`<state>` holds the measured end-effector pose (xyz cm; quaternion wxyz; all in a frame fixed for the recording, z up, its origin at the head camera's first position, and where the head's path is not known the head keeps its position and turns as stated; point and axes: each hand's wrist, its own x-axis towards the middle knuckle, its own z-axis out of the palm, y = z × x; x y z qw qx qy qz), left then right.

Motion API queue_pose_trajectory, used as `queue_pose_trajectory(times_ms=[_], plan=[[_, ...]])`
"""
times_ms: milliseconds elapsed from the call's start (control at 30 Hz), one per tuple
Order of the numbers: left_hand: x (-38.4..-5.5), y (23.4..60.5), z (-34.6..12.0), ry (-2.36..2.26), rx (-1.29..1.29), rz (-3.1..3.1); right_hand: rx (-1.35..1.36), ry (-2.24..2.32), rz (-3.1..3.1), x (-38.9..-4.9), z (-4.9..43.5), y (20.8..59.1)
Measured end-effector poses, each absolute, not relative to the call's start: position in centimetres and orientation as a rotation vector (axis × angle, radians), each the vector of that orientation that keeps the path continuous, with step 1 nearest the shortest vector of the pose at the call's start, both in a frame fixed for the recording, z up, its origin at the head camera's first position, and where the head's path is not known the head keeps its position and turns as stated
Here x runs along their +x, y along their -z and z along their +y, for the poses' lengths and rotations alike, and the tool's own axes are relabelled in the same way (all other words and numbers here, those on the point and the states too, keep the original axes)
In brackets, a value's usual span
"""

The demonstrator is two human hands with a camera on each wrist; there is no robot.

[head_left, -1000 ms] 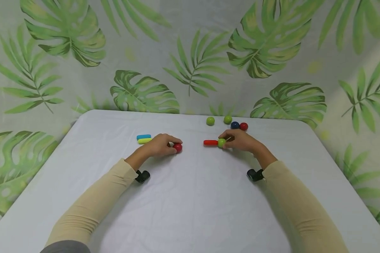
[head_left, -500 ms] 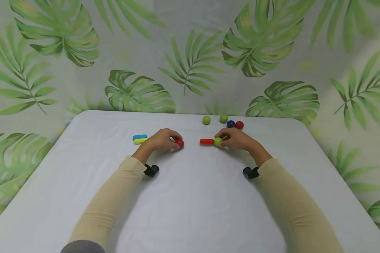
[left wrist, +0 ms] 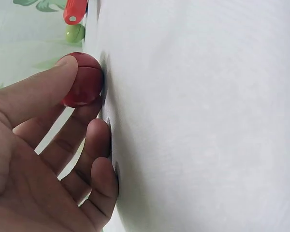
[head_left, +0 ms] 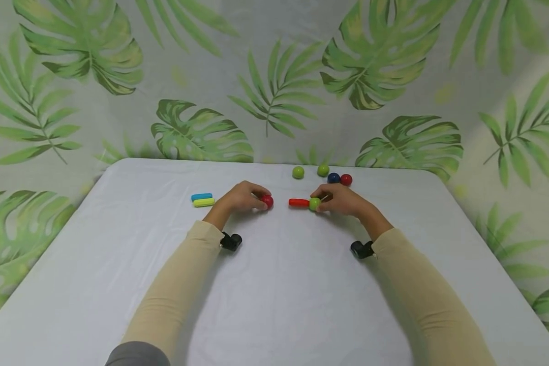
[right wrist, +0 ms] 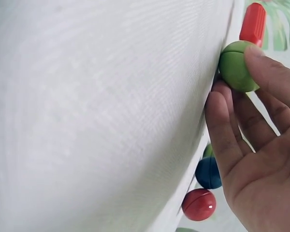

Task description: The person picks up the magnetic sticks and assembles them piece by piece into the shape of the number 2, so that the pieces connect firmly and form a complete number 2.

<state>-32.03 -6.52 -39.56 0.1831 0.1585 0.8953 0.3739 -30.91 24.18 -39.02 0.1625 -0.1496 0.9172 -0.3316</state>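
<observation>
My left hand pinches a red ball between thumb and fingers, low over the white cloth. A seam runs round that ball. To its right lies a short red rod with ribbed sides and a small pale spot in the end that faces the left hand. My right hand pinches a green ball against the rod's right end. In the head view a gap separates the red ball from the rod's left end.
A blue rod and a yellow rod lie side by side at the left. Two green balls sit near the far table edge. Beside them a dark blue ball and another red ball sit close together behind my right hand.
My left hand has carried the red ball rightward and a little away from me, closer to the red rod. The right hand keeps its grip on the green ball at the rod's end.
</observation>
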Motion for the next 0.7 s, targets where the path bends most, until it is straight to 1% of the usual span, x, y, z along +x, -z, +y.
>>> queue_pose_trajectory(times_ms=[200, 700], plan=[[-32.1, 39.8, -6.4, -1.099, 0.467, 2.524, -0.412, 0.936, 2.612, -31.1, 24.1, 39.1], [-32.8, 40.5, -4.0, -1.109, 0.536, 2.516, -0.401, 0.964, 2.606, -31.0, 24.0, 39.1]])
